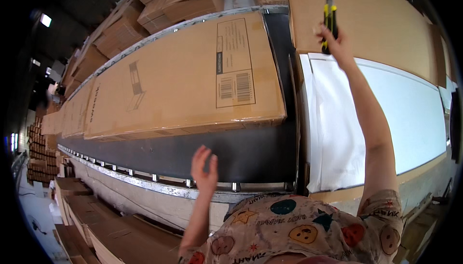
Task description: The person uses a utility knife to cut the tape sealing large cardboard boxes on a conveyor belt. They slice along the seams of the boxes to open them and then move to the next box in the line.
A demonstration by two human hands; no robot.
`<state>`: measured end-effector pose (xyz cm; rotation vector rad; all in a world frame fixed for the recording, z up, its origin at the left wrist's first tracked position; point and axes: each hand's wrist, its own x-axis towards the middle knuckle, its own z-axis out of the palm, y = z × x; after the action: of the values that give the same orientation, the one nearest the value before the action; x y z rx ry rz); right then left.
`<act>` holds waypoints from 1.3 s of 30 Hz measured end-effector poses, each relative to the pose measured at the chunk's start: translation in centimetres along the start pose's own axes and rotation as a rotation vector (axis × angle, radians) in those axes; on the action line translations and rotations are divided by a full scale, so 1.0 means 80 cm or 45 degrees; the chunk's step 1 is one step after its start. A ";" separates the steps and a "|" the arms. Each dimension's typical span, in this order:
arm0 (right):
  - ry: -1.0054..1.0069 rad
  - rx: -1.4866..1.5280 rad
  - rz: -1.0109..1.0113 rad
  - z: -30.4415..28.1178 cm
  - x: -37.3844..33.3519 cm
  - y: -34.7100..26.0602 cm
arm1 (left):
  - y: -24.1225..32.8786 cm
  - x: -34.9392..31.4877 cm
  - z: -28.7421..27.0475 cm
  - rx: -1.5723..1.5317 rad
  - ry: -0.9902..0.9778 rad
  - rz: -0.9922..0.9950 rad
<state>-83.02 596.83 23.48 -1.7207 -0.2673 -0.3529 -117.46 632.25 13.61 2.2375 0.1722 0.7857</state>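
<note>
In my right hand (337, 46) is a black and yellow utility knife (330, 20), its blade pointing away from me. That hand is raised over the far edge of a white panel (395, 105), beside the brown cardboard flap (371, 18) of an opened carton. A thin white foam sheet (335, 114) covers the panel's left part. My left hand (205, 170) holds nothing, fingers apart, above the near edge of a black conveyor belt (231, 150). Beyond it a long, sealed, printed cardboard box (178, 76) lies flat on the belt, apart from the hand.
A metal rail with rollers (154, 178) runs along the belt's near side. More cardboard boxes (181, 3) are piled past the far rail. Flat cartons (125, 240) are stacked at the lower left, and a brown stack (39, 153) stands further off.
</note>
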 end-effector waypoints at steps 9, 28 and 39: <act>-0.258 -0.713 0.366 0.116 -0.112 -0.073 | -0.228 0.334 -0.034 0.282 -0.207 0.441; 0.297 -1.550 0.536 0.248 -0.176 -0.011 | -0.497 0.754 0.045 0.893 -0.775 0.059; 0.381 -1.506 0.539 0.239 -0.248 -0.038 | -0.445 0.710 0.039 0.862 -0.551 0.112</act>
<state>-100.88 616.52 15.72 -2.7489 0.6604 -0.4860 -66.07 675.38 14.88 3.0128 0.1424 0.2794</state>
